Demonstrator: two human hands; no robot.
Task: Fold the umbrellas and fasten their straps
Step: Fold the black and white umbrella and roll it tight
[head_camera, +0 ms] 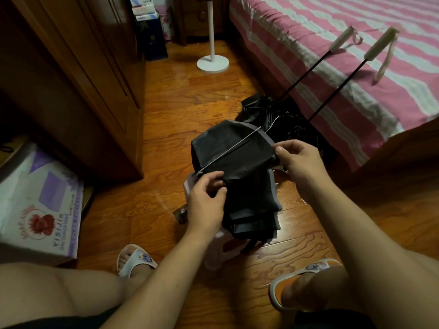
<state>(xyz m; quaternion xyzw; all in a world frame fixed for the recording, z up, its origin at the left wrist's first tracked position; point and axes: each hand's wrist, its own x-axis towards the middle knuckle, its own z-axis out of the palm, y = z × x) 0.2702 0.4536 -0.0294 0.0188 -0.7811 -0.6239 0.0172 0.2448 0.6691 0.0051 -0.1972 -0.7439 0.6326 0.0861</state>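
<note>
Two hands work a black umbrella [240, 167] held above the wooden floor [178, 110], between the person's knees. The left hand [206, 205] pinches the dark canopy cloth near the lower end of a thin silver rib [229, 150] that runs slantwise across the fabric; the right hand [297, 157] pinches the cloth at its upper right edge, thumb on top. The canopy hangs in loose folds with grey edging, over a pale stool [213, 257] that shows beneath it. Behind it, two more black umbrellas [273, 110] lie crumpled on the floor beside the bed [356, 55], their shafts stretched out and leaning up so that the pale handles [380, 43] rest on the pink-and-white striped cover. A white stand [213, 60] rises from its round base farther back, near a wooden wardrobe [83, 79] on the left. A printed carton [40, 205] sits at the lower left. Both feet wear sandals [135, 260].
</note>
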